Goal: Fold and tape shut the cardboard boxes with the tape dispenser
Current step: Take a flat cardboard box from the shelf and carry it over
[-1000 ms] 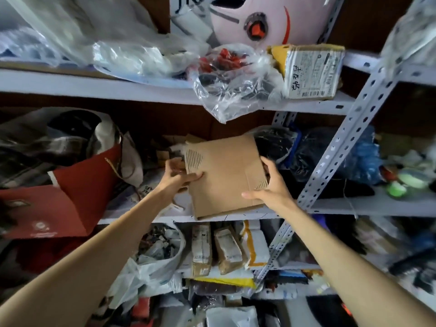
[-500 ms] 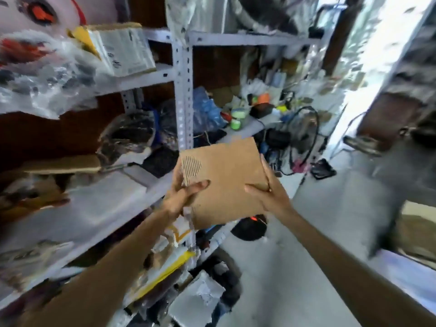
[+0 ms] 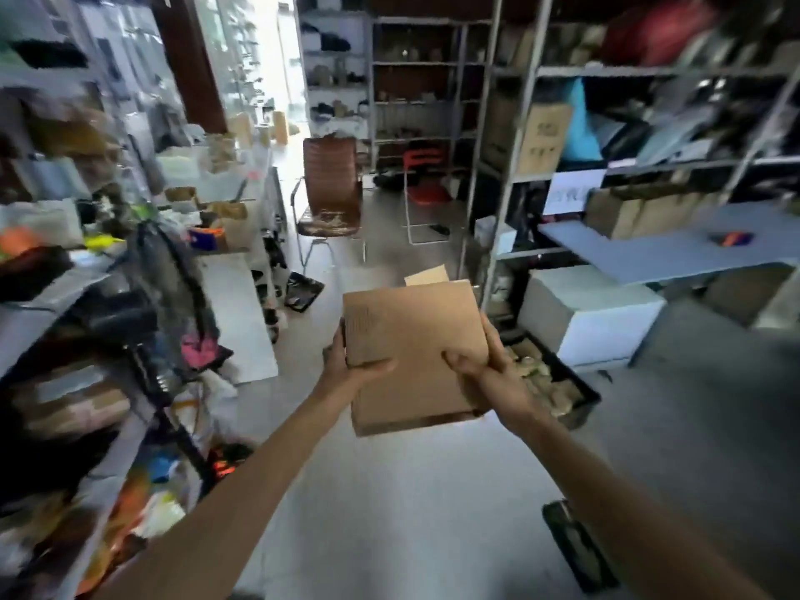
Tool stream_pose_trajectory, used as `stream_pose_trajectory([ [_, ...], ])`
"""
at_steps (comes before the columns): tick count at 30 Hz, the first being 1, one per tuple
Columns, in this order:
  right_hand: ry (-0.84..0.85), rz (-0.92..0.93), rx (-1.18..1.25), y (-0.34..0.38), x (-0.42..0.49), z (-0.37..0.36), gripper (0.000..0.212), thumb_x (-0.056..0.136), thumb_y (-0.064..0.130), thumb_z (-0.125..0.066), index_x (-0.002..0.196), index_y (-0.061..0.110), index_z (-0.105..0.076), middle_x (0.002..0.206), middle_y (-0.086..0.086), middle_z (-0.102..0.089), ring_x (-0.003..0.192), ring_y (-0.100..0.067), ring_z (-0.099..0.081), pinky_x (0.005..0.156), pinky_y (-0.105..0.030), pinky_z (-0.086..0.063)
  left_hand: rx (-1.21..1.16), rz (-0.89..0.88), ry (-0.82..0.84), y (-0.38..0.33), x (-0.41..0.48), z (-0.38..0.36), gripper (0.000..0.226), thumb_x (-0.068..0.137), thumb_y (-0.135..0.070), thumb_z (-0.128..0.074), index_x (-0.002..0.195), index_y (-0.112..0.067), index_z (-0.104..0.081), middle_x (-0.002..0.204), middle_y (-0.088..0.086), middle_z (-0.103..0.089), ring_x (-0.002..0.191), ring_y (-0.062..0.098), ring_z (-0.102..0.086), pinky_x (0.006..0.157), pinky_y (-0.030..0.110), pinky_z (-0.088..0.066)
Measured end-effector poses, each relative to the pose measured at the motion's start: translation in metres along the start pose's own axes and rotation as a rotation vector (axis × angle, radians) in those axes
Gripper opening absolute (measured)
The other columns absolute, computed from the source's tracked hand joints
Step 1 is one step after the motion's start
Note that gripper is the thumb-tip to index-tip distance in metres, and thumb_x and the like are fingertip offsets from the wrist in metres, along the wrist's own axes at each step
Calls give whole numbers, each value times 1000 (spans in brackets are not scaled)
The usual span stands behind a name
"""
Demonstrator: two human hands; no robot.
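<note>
A flat brown cardboard box (image 3: 415, 352) is held out in front of me at chest height over the grey floor. My left hand (image 3: 346, 363) grips its left edge, thumb on top and fingers underneath. My right hand (image 3: 485, 361) grips its right edge the same way. A small flap (image 3: 426, 275) sticks up at the box's far edge. No tape dispenser is in view.
Cluttered metal shelving (image 3: 65, 296) lines the left side. More shelving (image 3: 649, 175) with boxes and a white box (image 3: 593, 313) stands on the right. A black tray (image 3: 550, 378) of items lies on the floor beside it. A brown chair (image 3: 331, 188) stands ahead in the aisle.
I have turned away from the shelf where the box was taken and now face down the aisle. Both hands still hold the box, carried away from the shelf.
</note>
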State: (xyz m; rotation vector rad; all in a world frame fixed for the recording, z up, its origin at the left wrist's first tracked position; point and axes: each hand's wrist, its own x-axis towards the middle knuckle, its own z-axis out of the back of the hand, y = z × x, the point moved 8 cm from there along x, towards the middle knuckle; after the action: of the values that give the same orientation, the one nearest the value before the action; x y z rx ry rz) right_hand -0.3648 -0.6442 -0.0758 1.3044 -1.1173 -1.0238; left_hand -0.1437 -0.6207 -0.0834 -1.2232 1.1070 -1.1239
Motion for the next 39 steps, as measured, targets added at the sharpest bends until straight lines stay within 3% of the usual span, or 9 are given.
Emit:
stream_pose_trajectory([
  [2,-63,-5,48,2,4,36,83,80,12,-74,140,49,-31,122,22,-61,117,-11,-56,97,-49,-48,-10,9,46,1,30,-40,96,51,-34,-88,132,-36,-36,126,-6,-54,113,14,-55,90,33,-49],
  [5,-219,-15,40,-3,5,115,84,82,16,-73,145,46,-27,138,13,-51,117,-2,-55,90,-25,-51,-2,25,189,5,77,-119,80,63,-24,-87,124,-37,-37,114,-17,-60,102,2,-60,79,21,-49],
  [12,-579,-17,-20,0,10,275,88,81,19,-74,148,41,-21,129,27,-52,104,15,-55,73,-3,-45,16,1,497,-6,164,-310,61,67,-26,-85,116,-36,-50,114,-11,-63,107,10,-59,73,16,-46],
  [14,-688,-13,-42,5,15,312,88,82,18,-73,149,40,-20,138,19,-47,108,14,-52,76,-4,-45,49,-19,565,-7,190,-358,62,68,-33,-84,118,-37,-48,120,-10,-57,110,12,-54,80,22,-43],
  [19,-923,1,-114,22,18,389,88,85,16,-69,150,36,-15,147,10,-38,129,-8,-42,106,-23,-38,42,-14,797,-18,231,-475,78,70,-37,-82,134,-32,-39,115,-15,-60,99,5,-55,71,14,-41],
  [22,-1031,9,-112,27,13,438,85,85,14,-69,149,39,-18,143,10,-44,117,-4,-50,82,-6,-45,35,-28,926,-24,242,-548,72,74,-38,-79,134,-31,-41,122,-11,-60,116,13,-55,92,29,-45],
  [25,-1137,4,-113,31,1,487,84,85,18,-69,147,44,-19,134,7,-51,92,-2,-55,63,-5,-44,64,-28,1024,-27,242,-613,79,74,-43,-77,140,-30,-35,135,-9,-51,122,13,-48,103,35,-38],
  [34,-1201,4,-148,44,-12,678,85,83,24,-72,146,44,-18,129,7,-52,108,-10,-55,76,-21,-48,43,-6,1123,-36,250,-827,62,76,-34,-77,128,-27,-47,114,-13,-61,98,0,-56,73,18,-43],
  [39,-1170,-4,-169,64,-7,796,87,81,22,-74,147,39,-20,128,3,-54,110,-14,-57,87,-28,-51,73,26,1087,-49,264,-937,70,73,-36,-79,134,-21,-47,126,-2,-61,113,17,-57,100,39,-46],
])
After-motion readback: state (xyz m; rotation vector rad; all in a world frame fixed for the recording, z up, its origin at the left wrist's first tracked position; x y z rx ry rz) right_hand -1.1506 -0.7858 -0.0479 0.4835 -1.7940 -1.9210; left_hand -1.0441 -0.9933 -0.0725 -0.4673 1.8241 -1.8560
